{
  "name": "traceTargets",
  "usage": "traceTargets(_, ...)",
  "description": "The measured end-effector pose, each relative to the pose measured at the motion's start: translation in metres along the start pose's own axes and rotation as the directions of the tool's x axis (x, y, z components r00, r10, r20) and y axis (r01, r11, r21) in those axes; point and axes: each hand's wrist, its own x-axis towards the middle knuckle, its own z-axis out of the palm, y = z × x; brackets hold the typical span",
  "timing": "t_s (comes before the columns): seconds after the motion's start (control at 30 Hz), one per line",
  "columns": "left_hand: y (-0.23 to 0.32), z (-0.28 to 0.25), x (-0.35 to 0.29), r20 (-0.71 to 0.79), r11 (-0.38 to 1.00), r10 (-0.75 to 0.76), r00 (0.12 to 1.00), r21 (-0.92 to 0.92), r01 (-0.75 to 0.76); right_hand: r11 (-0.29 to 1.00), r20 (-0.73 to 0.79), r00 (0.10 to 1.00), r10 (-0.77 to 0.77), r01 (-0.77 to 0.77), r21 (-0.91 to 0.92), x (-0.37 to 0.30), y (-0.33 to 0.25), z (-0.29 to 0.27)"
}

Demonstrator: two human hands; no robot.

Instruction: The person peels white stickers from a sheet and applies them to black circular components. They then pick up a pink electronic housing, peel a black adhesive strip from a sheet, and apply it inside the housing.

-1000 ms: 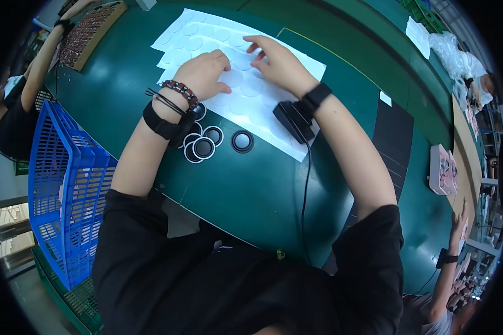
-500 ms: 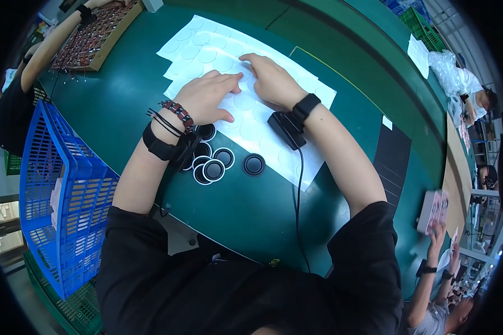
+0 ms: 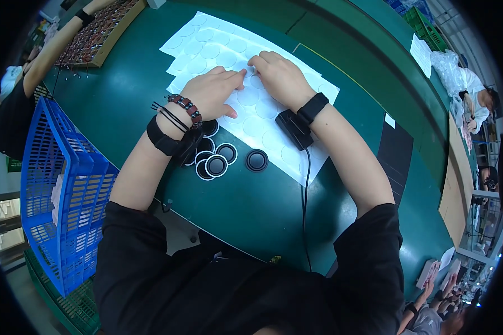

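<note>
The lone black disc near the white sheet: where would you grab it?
Probably by the round outer rim of the lone black disc, pinched at opposite edges, coming down from the near side: it lies flat, with green tabletop on that side and the circle-marked white sheet close by on its far side.

A long green worktable [image 3: 251, 223] fills the middle of the room, its smooth top catching pale glare. A thin yellow line [image 3: 341, 73] runs along the worktable's far part. Grey floor [image 3: 180, 231] shows below its near edge. Left of the worktable stands a blue slatted crate [image 3: 68, 167], with a green crate [image 3: 75, 310] lower down on that side; bright pale panels [image 3: 5, 226] show farther left. A brown board [image 3: 452, 190] lines the worktable's right side, and beyond it pale framing [image 3: 486, 195] and small bluish lights blur together.
</note>
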Motion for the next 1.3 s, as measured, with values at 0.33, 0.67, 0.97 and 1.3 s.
traceTargets(0.33, -0.001, 0.004, 0.0, -0.03, 0.998, 0.015, 0.999, 0.062, -0.013, 0.981, -0.064, 0.992, -0.11, 0.098, -0.17, -0.052, -0.036, -0.061)
traceTargets(0.67, 0.074, 0.018, -0.064, -0.199, 0.951, 0.264, 0.944, 0.218, -0.22, 0.988, -0.245, 0.957, 0.153, -0.142, 0.061, -0.171, -0.103, -0.134)
traceTargets(0.97, 0.073, 0.034, -0.063, -0.254, 0.973, 0.223, 0.941, 0.118, -0.199, 0.92, -0.264, 0.885, 0.383, -0.393, 0.017, -0.235, -0.13, -0.165)
traceTargets(1.3, 0.076, 0.033, -0.06, -0.334, 0.969, 0.238, 0.912, 0.141, -0.201, 0.917, -0.271, 0.882, 0.385, -0.398, 0.01, -0.257, -0.136, -0.166)
